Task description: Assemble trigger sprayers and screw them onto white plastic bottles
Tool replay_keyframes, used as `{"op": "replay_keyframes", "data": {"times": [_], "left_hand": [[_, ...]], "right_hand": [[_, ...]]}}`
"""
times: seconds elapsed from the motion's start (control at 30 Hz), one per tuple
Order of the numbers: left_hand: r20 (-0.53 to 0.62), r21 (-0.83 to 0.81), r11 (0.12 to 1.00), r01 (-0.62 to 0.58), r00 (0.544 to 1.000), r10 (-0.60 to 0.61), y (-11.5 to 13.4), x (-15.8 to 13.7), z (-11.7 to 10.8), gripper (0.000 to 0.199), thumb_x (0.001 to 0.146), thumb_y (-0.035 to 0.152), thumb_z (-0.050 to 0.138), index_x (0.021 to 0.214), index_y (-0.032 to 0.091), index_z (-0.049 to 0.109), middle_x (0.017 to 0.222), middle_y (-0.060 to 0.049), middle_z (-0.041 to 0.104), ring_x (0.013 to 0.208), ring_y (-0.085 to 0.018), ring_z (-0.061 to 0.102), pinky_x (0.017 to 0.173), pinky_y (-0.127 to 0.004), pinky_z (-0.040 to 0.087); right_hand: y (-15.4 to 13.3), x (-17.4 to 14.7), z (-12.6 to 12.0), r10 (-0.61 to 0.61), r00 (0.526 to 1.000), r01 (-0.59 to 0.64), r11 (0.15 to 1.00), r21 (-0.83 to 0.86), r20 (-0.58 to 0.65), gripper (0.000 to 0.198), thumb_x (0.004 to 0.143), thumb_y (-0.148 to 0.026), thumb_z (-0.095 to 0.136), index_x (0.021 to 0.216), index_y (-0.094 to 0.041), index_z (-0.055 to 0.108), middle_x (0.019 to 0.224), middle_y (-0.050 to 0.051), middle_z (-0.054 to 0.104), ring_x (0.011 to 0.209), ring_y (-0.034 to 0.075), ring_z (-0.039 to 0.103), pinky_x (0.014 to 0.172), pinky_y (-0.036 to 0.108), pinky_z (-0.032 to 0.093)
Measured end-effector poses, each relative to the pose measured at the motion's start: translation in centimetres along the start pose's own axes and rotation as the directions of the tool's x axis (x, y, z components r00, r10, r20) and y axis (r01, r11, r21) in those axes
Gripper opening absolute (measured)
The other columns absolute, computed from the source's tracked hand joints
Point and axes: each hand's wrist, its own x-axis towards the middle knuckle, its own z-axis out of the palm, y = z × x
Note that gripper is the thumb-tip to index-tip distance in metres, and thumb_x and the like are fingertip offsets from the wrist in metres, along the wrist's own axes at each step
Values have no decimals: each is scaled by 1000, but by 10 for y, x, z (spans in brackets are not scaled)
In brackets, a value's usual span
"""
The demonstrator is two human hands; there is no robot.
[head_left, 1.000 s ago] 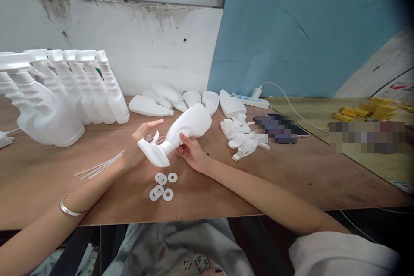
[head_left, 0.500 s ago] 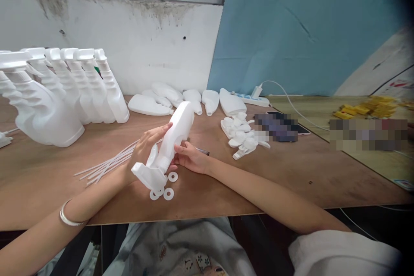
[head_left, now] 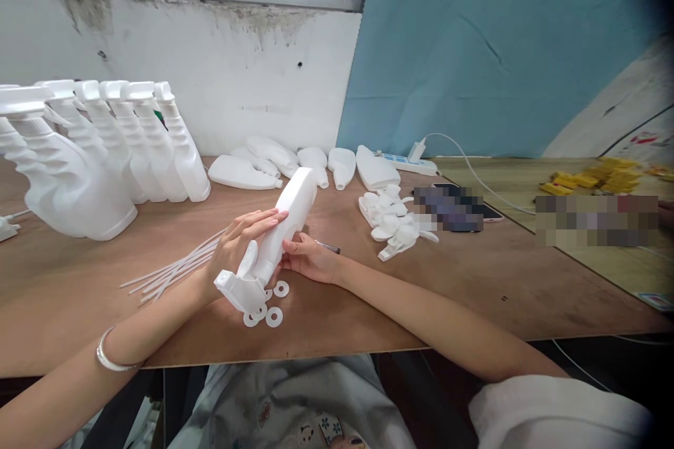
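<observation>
Toward the desk's [head_left: 358, 323] front edge, your left hand [head_left: 230, 247] joined your right hand [head_left: 314, 260], both grips closed on the spray bottle [head_left: 297, 200]: steadier, seemingly!

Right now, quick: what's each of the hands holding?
Left hand: fingers laid against the white spray bottle; cannot tell if gripping.
Right hand: closed on the same bottle, near its neck.

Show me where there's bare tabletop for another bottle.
Widest: tabletop between the white parts pile and right forearm, stretching right. Others: left of the rods, in front of the standing bottles; between washers and right forearm. Crowded: beneath the held bottle's head, and among lying bottles.
</observation>
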Motion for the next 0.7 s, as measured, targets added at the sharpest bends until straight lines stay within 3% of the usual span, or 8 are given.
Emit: {"op": "replay_keyframes", "data": {"times": [0.3,0.7], "left_hand": [[51,34,994,102,993,-104,7,-1,-3,61,73,46,60,126,21,42,120,-12,55,112,-25,50,93,-42,42],[137,77,996,40,989,-50,1,2,-6,61,75,44,58,128,21,38,122,-10,55,113,-24,48,91,-40,44]], "right_hand": [[0,0,0,5,999,-4,1000,-28,31,35,64,-32,75,90,-14,60,72,1,61,63,9,55,66,22,45],[2,0,-1,11,999,-10,1000,-29,51,38,64,-33,75,93,-13,59,70,0,60,63,9,55,68,22,45]]}}
